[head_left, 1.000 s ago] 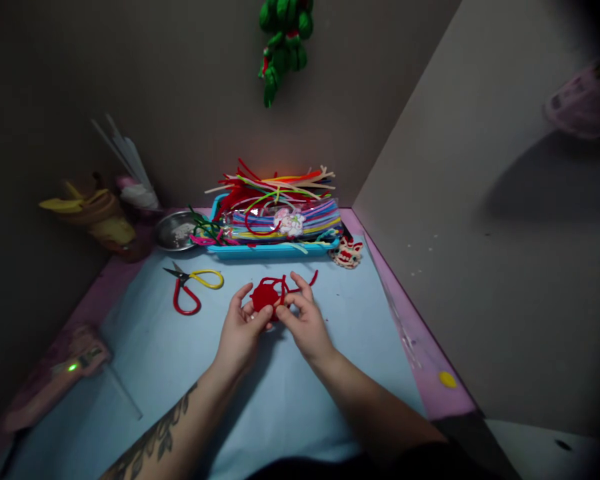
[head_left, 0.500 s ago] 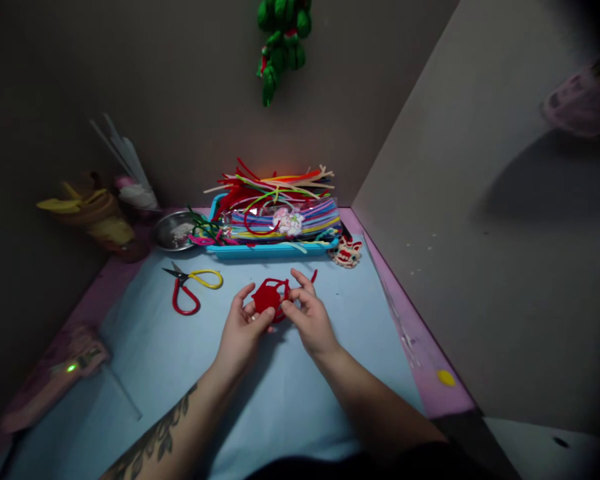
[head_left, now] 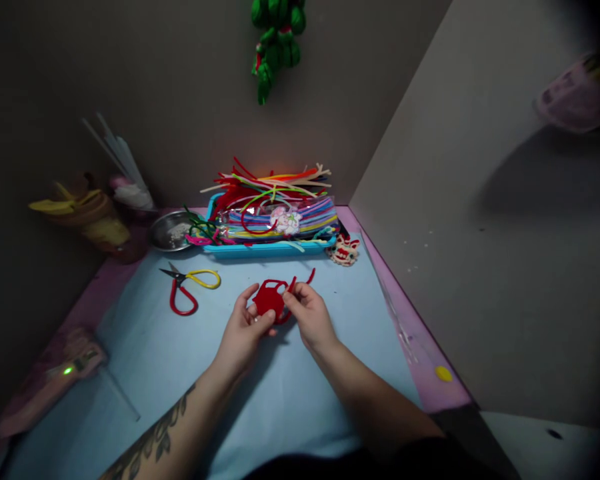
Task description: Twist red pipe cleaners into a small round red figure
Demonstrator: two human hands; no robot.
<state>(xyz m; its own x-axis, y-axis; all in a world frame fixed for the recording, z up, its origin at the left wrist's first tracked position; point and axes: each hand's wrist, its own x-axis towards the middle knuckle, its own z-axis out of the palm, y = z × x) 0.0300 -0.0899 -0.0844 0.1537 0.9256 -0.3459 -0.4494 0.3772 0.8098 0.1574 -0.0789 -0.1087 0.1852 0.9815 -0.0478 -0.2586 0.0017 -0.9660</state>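
Above the light blue cloth, a red piece of bent pipe cleaner (head_left: 269, 300) has a solid round middle and open loops along its edge. My left hand (head_left: 247, 325) is closed on its left side, thumb on the front and fingers behind. My right hand (head_left: 307, 312) pinches a red pipe cleaner strand at the right of the piece, and its loose end (head_left: 311, 275) sticks out past the fingers. My fingertips partly cover the lower and right edges.
A blue tray (head_left: 275, 251) of colourful pipe cleaners stands at the back. Red-and-yellow-handled scissors (head_left: 184, 288) lie at left, near a metal bowl (head_left: 169, 230) and a pink glue gun (head_left: 63, 383). A lion-face piece (head_left: 343, 252) sits right of the tray. Grey walls rise behind and right.
My right hand's fingers have drawn in to a tighter pinch, slightly right of before, on the red strand. A strand now stands up at the piece's right. The left hand keeps its hold.
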